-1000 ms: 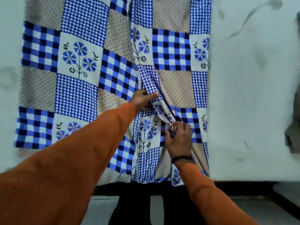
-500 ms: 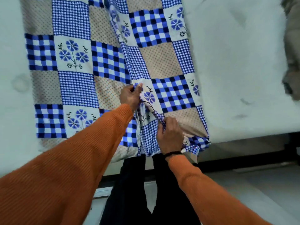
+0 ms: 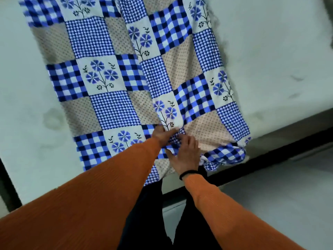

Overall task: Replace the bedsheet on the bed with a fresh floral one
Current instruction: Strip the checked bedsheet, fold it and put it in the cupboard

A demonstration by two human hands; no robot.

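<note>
2 orange-sleeved arms reaching forward, left hand [image 3: 163, 135] gripping a fold of the folded floral sheet [image 3: 115, 83] on the bare mattress [image 3: 270, 51], right hand [image 3: 186, 154] fingers spread, pressing the sheet's near edge

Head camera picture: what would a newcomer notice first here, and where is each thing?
First comes the floral patchwork bedsheet, blue checks and flowers, lying still partly folded down the middle of the pale bare mattress. Next, the two orange sleeves reaching in from below: the left hand and right hand meet at the sheet's near edge, at a fold.
</note>
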